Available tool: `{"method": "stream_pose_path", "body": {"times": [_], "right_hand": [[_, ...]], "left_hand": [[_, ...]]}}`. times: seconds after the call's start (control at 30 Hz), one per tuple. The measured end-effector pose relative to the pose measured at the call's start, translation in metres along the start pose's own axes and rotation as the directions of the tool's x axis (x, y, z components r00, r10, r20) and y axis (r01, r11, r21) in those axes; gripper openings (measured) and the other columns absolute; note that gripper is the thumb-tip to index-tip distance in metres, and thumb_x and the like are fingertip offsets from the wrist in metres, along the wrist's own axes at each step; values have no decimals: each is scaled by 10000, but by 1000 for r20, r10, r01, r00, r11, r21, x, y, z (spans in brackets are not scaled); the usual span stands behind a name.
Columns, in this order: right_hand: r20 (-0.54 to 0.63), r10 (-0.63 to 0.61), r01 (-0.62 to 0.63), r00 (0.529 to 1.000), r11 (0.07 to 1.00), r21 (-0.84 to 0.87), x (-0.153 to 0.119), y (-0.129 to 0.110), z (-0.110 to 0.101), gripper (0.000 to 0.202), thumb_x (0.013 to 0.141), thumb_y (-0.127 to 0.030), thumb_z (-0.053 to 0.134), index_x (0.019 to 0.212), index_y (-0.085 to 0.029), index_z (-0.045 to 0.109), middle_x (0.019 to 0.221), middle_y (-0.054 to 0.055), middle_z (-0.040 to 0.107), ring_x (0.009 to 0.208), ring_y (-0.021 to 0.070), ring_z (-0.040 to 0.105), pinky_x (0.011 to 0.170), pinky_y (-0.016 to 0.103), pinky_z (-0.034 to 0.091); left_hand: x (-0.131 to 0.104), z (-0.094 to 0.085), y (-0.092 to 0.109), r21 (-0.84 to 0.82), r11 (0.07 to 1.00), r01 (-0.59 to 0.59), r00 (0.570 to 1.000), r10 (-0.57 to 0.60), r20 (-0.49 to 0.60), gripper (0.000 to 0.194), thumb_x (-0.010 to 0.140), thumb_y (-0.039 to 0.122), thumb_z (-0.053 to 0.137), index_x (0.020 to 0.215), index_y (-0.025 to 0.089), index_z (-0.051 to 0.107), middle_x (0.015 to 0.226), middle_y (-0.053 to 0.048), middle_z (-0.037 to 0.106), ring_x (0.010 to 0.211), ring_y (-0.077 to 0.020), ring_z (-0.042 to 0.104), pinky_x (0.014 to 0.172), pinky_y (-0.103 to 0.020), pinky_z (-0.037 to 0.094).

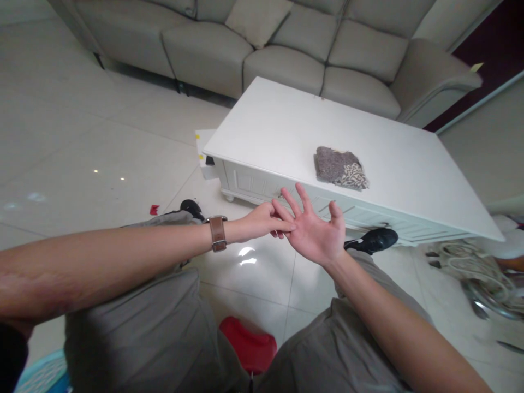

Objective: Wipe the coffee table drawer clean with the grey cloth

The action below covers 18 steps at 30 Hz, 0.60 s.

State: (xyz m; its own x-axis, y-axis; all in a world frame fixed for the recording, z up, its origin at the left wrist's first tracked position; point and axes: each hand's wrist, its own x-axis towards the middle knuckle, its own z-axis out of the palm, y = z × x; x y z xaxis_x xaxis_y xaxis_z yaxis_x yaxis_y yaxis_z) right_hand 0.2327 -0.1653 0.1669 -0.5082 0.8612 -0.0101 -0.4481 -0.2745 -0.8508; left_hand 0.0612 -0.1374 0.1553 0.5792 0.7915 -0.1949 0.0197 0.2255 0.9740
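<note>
My left hand (261, 222), with a brown-strapped watch (218, 233) on its wrist, reaches in from the left. Its thumb and fingers are closed on the outer edge of my right hand (317, 234), near the little finger. The right palm is turned up, with its fingers spread and nothing lying in it. Both hands are in the air in front of the white coffee table (282, 128). On the tabletop, beyond the right hand, lies a folded grey cloth (338, 165) with a pale pattern at one corner. Neither hand touches it.
A grey sofa (208, 52) with a cushion (257, 19) stands behind the table. A white box (204, 144) is at the table's left end. Between my legs is a red seat (249, 344). A red scrap (154, 209) lies on the tiles; a teal basket (45, 371) is bottom left.
</note>
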Motion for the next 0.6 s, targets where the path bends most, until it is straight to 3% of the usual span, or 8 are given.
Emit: {"method": "stream_pose_path", "body": {"times": [0.2,0.4,0.6], "right_hand": [[-7,30,-29,1000,990,135,-1,-2,0,608,885,-757,400,1428,-498,488,1621,-82,391,1525,262,284,1050,519,433],[54,49,-64,997,946,318,-1,-4,1,548,867,-678,505,1382,-493,534,1564,-82,464,1543,239,235,1075,520,413],[26,78,-82,997,937,340,-1,-5,2,569,871,-648,502,1415,-482,496,1593,-69,432,1543,253,241,1053,532,425]], "left_hand": [[1,-1,0,-29,998,57,998,-56,33,138,718,239,769,741,129,688,685,-24,682,614,-113,624,614,-257,512],[1,-1,-3,1,998,70,997,-70,29,175,752,291,765,747,129,698,656,-26,679,601,-120,631,599,-256,507],[2,-1,-4,21,997,70,997,-70,22,123,745,241,753,754,128,707,662,-26,689,610,-120,638,600,-248,510]]}}
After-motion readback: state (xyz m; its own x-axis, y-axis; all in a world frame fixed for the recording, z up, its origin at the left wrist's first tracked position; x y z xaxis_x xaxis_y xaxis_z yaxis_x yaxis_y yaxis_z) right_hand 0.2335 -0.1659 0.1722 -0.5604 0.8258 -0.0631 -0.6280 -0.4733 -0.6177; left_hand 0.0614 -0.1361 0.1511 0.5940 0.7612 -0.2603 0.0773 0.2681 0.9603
